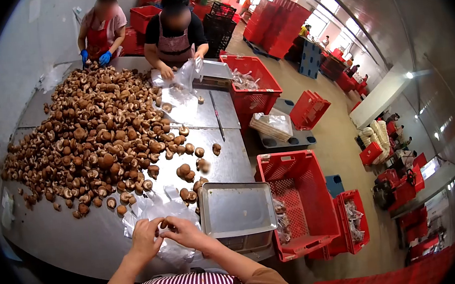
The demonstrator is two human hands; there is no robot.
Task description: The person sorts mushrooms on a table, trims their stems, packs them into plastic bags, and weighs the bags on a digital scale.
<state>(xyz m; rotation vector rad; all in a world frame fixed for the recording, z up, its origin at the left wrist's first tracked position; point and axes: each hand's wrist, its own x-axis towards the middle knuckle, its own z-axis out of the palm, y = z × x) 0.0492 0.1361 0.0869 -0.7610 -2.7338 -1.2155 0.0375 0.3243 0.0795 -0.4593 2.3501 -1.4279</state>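
Observation:
My left hand and my right hand meet close to the table's near edge, both with curled fingers. Between the fingertips shows a small brown mushroom, mostly covered by them. Under and around both hands lie crumpled clear plastic bags. A great heap of brown-capped mushrooms spreads over the metal table beyond. Several loose mushrooms lie right of the bags. To the right of my right hand is a weighing scale with a flat metal pan.
Across the table, one person handles plastic bags; another, in blue gloves, stands at the heap. A pen lies near a second scale. Red crates holding bagged goods stand along the right side.

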